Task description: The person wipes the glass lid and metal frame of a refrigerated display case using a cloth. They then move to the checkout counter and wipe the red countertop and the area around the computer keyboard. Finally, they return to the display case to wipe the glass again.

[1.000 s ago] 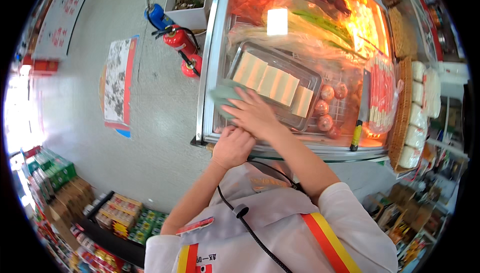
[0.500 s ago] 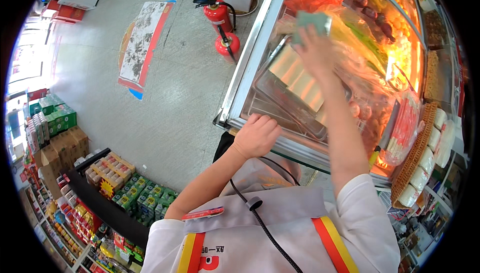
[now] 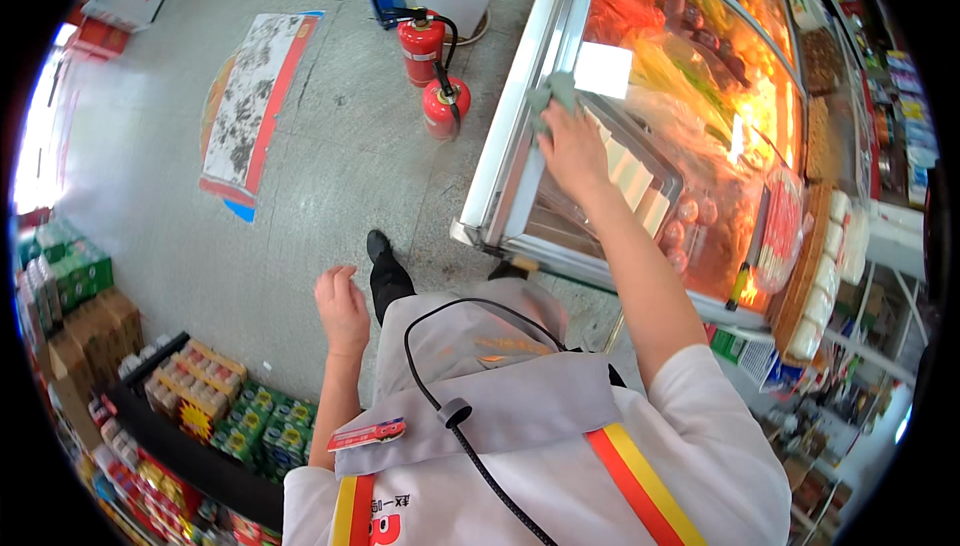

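"Along the left edge of the display counter (image 3: 503, 161), what do you log?"

"Right hand (image 3: 575, 151), arm stretched out over the glass. Fingers closed on a bunched green cloth (image 3: 552, 90); cloth sits by that edge's metal frame, well up from the near left corner."

"And the left hand (image 3: 342, 306)?"

"Off the counter, out past the near left corner, over the floor. Fingers loosely curled, nothing held that I can see."

"Under the glass?"

"Tray (image 3: 642, 136) of pale blocks (image 3: 632, 168), right of the cloth, partly hidden by the right forearm. Reddish round produce (image 3: 674, 234) beside it."

"Near right corner?"

"Knife (image 3: 740, 284), handle toward the near edge. Bagged red sticks (image 3: 779, 231) just beside."
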Available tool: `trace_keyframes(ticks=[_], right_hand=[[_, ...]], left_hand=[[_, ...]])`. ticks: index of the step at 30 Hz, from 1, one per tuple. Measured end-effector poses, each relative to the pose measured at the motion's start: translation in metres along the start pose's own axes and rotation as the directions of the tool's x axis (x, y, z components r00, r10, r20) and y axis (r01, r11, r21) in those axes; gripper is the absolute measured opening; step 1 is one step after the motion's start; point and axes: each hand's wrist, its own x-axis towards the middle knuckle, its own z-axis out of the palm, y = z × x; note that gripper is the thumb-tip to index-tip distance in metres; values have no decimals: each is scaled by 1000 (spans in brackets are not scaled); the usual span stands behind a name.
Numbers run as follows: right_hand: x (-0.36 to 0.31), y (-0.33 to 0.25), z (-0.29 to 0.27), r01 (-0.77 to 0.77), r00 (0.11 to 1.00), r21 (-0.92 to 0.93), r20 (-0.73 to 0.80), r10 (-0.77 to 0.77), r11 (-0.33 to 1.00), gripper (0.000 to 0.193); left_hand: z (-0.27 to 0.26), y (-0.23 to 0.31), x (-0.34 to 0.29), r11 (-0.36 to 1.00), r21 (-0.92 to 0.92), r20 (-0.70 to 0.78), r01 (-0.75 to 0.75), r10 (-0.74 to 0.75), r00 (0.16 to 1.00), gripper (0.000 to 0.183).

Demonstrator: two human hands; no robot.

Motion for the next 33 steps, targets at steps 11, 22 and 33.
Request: trace_keyframes(ticks=[11, 22, 33], right_hand=[[-91, -56, -19, -33, 965, 48, 261, 19, 998, 38], [19, -38, 8, -455, 890, 73, 59, 451, 888, 32], [18, -106, 80, 477, 489, -401, 860, 143, 782, 26]], left_hand=[[-114, -280, -51, 938, 217, 263, 271, -324, 909, 23], [-108, -281, -13, 980, 113, 446, 162, -195, 874, 16], [-69, -289, 106, 968, 141, 510, 206, -249, 823, 20]])
